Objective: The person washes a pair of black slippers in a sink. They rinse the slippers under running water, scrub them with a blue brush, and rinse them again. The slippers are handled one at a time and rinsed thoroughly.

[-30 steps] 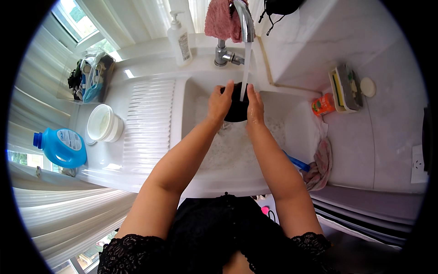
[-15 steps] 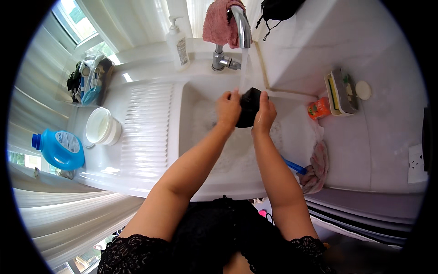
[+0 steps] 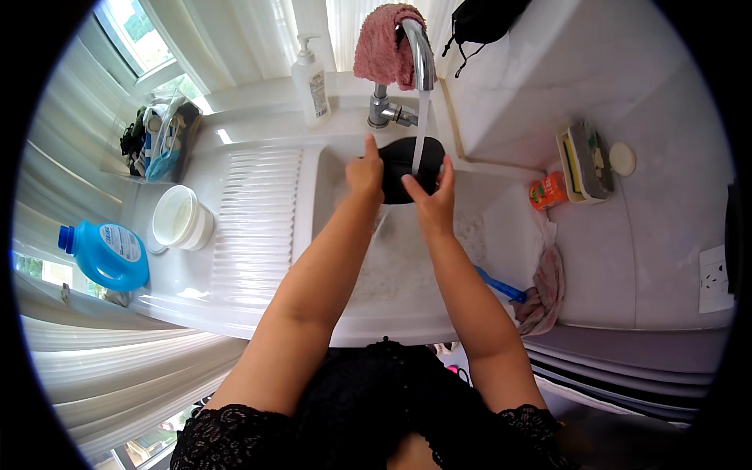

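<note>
Under the running faucet [image 3: 421,59], both hands hold a black, rounded, pad-like thing [image 3: 397,182] whose kind I cannot make out. My left hand [image 3: 366,172] grips its left edge, the index finger pointing up. At the right edge, my right hand [image 3: 435,194] has its thumb on the near face and its fingers behind. Water falls onto the middle of the black thing, which is held above the white sink basin [image 3: 329,211]. Suds lie in the bottom of the basin.
A pink cloth [image 3: 384,47] hangs over the faucet, beside a pump bottle [image 3: 310,86]. Left stand a white tub [image 3: 178,215], a blue detergent jug [image 3: 110,254] and a clear bin [image 3: 168,137]. On the right are an orange container [image 3: 548,190], a sponge holder [image 3: 587,168] and a damp cloth [image 3: 547,294].
The black thing has turned from upright to broad and spread out, its face now under the stream. My hands have moved slightly left and apart, and the right thumb now lies across its face.
</note>
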The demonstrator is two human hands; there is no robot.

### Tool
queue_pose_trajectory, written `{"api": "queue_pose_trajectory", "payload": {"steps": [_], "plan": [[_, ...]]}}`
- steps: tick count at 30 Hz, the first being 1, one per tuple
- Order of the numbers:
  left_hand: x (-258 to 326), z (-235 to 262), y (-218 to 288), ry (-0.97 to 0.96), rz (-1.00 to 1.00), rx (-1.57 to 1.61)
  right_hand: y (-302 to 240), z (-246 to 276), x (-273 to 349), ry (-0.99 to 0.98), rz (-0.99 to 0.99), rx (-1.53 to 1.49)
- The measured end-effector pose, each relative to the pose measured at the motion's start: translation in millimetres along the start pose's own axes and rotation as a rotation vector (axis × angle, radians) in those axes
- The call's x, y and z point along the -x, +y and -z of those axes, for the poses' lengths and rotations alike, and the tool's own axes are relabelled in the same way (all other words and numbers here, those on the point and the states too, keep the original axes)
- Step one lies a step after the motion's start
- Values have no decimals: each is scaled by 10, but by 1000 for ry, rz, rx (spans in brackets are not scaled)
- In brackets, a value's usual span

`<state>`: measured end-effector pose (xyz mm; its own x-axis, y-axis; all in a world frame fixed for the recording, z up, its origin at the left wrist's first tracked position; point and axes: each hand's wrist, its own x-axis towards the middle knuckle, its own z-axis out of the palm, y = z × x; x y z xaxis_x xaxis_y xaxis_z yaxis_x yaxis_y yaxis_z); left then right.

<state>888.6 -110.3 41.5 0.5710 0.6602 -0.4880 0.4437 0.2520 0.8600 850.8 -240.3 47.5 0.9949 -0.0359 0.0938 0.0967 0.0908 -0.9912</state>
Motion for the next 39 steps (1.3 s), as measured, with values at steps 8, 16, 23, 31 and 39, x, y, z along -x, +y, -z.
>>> {"api": "queue_pose_trajectory", "payload": {"steps": [8, 16, 23, 31, 39], "plan": [[272, -103, -140, -446, 89, 292, 32, 223, -99, 122, 32, 88], [-10, 196, -339, -392, 200, 615, 139, -230, 13, -48, 215, 166], [513, -36, -11, -166, -89, 451, -50, 120, -139, 25, 111, -39], [548, 105, -114, -34, -318, 216, -44, 26, -112, 42, -56, 86], [443, 385, -27, -510, 26, 372, -20, -197, -71, 113, -166, 4]]}}
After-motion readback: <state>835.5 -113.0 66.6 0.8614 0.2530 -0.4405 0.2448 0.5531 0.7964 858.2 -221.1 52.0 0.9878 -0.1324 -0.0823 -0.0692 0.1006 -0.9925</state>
